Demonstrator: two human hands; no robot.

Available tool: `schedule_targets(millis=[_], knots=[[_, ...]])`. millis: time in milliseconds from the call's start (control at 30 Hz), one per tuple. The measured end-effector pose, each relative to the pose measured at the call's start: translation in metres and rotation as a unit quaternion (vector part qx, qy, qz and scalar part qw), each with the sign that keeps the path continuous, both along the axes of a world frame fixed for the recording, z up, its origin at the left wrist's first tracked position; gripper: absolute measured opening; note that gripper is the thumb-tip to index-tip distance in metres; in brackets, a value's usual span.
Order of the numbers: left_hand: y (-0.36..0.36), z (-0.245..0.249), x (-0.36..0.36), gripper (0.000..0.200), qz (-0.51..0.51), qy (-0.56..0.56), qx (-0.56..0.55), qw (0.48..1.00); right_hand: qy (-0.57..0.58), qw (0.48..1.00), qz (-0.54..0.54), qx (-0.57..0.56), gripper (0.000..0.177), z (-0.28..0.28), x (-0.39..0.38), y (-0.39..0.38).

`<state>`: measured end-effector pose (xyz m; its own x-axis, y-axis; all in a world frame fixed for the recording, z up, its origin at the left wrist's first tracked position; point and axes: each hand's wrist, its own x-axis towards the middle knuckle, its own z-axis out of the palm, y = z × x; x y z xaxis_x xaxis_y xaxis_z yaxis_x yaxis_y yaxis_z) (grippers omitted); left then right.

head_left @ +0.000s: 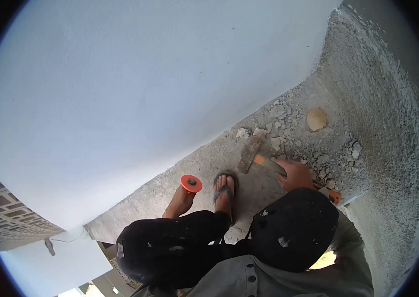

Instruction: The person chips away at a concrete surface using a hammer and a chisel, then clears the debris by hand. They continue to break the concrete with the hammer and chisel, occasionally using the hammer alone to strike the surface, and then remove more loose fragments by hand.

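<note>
My right hand (296, 175) is closed round the handle of a hammer (251, 154), whose dusty head is over the concrete ledge beside my sandalled foot. At the left, my left hand (180, 202) grips a tool with a round red guard (191, 183); the guard hides most of the fingers and the rest of the tool. Beyond the hammer head and my right hand lie broken grey chunks (279, 114) and rubble. An orange-handled tool (335, 197) lies partly hidden behind my right hand and knee.
A smooth white wall (135, 89) rises along the far side of the ledge (130, 200). Rough grey wall (392, 123) stands at the right. A round tan object (316, 120) sits among the rubble. Patterned blocks (11, 210) show at the far left.
</note>
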<state>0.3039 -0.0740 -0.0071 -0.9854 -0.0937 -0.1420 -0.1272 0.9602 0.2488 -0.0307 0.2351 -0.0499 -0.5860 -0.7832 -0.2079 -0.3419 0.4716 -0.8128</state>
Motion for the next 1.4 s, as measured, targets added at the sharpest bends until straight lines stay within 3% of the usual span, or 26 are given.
schedule_targets(millis=[100, 167, 233, 300, 333, 400, 533, 733, 933, 1133, 1200, 1233, 1300, 1400], knots=[[0.001, 0.038, 0.092, 0.045, 0.101, 0.013, -0.075, 0.992, 0.026, 0.998, 0.047, 0.024, 0.044, -0.012, 0.008, -0.019], [0.069, 0.047, 0.163, 0.046, 0.228, 0.002, -0.113, 0.967, 0.015, 0.994, 0.083, 0.068, 0.046, -0.010, 0.022, -0.040], [0.066, 0.027, 0.105, 0.047, 0.352, -0.003, -0.133, 0.926, 0.031, 0.984, 0.152, 0.084, 0.046, 0.001, 0.036, -0.072], [0.059, 0.005, 0.063, 0.047, 0.458, -0.017, -0.128, 0.880, 0.045, 0.987, 0.123, 0.094, 0.046, -0.004, 0.058, -0.089], [0.046, -0.007, 0.045, 0.048, 0.496, -0.027, -0.118, 0.860, 0.056, 0.981, 0.162, 0.085, 0.046, -0.006, 0.070, -0.098], [0.016, -0.027, 0.013, 0.049, 0.547, -0.048, -0.087, 0.832, 0.019, 0.996, 0.081, 0.037, 0.046, -0.017, 0.090, -0.110], [-0.004, -0.058, -0.007, 0.050, 0.587, -0.085, -0.003, 0.805, -0.036, 0.994, 0.100, 0.039, 0.051, -0.057, 0.089, -0.120], [0.003, -0.087, -0.003, 0.053, 0.615, -0.142, 0.124, 0.766, 0.118, 0.974, 0.191, 0.018, 0.053, -0.075, 0.061, -0.117], [0.007, -0.121, 0.013, 0.065, 0.590, -0.024, 0.087, 0.803, 0.257, 0.921, 0.289, -0.034, 0.054, -0.082, 0.032, -0.123], [0.007, -0.120, 0.007, 0.068, 0.600, -0.042, 0.051, 0.798, 0.379, 0.857, 0.327, -0.119, 0.055, -0.080, 0.010, -0.158], [0.001, -0.113, 0.006, 0.068, 0.606, -0.048, 0.076, 0.790, 0.428, 0.809, 0.392, -0.089, 0.057, -0.078, 0.002, -0.160], [0.002, -0.113, 0.006, 0.066, 0.615, -0.049, 0.079, 0.783, 0.428, 0.809, 0.393, -0.091, 0.057, -0.083, -0.001, -0.159], [0.004, -0.109, 0.006, 0.064, 0.625, -0.053, 0.082, 0.774, 0.382, 0.865, 0.320, -0.059, 0.053, -0.107, -0.009, -0.151], [0.004, -0.098, 0.007, 0.061, 0.624, -0.066, 0.116, 0.770, 0.350, 0.857, 0.375, -0.041, 0.054, -0.125, -0.038, -0.123]])
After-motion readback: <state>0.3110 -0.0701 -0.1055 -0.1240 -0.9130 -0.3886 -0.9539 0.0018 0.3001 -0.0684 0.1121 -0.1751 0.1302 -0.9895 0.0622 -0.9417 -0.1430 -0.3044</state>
